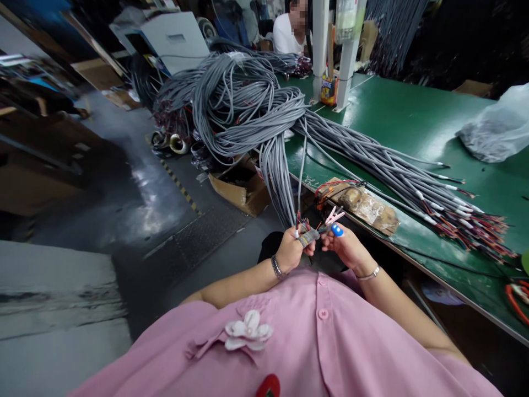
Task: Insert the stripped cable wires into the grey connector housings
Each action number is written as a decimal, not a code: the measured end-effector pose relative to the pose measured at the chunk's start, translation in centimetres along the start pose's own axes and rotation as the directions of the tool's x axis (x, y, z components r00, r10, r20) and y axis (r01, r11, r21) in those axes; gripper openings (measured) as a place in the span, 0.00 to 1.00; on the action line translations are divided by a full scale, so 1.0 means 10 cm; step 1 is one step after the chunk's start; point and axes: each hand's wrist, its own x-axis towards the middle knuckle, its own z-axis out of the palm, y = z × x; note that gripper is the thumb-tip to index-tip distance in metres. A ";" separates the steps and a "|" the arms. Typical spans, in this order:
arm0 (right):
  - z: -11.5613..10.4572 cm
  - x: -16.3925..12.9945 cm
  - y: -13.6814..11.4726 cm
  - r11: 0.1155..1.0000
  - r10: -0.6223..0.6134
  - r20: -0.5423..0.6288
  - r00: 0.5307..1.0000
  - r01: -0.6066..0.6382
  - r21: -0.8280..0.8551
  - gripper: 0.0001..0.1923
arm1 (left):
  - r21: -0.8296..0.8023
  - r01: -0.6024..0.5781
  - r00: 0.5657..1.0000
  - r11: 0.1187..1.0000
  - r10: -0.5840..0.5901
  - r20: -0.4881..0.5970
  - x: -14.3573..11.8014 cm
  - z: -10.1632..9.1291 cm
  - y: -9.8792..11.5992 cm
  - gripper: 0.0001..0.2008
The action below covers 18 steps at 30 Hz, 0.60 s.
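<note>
My left hand (290, 252) is closed around the end of a grey cable (299, 182), near the front edge of the bench. Thin coloured wires (305, 224) fan out above its fingers, and a grey wrap (308, 237) covers one finger. Close on the right, my right hand (347, 251) is pinched shut, with a blue cover (337, 230) on its thumb. A small pink two-pronged tool or clip (334, 216) shows just above that thumb; I cannot tell whether the hand grips it. Whatever lies between the right fingertips is too small to name.
Long grey cable bundles (248, 118) drape over the green bench (413, 118), with stripped ends (475, 229) at right. A taped block (363, 207) sits along the bench edge. An open carton (239, 190) stands below. A plastic bag (498, 129) lies at right; another person (287, 33) is behind.
</note>
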 end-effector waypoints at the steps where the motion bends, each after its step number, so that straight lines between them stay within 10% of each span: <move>1: 0.01 -0.02 0.01 0.999 -0.010 -0.006 1.000 0.010 -0.035 0.19 | 0.016 -0.005 1.000 1.000 0.005 0.007 0.00 -0.01 -0.01 0.18; 18: 0.12 -0.02 -0.03 0.885 -0.197 -0.029 0.980 0.165 -0.436 0.15 | 0.214 -0.007 0.975 0.977 -0.040 0.217 0.00 -0.14 -0.06 0.17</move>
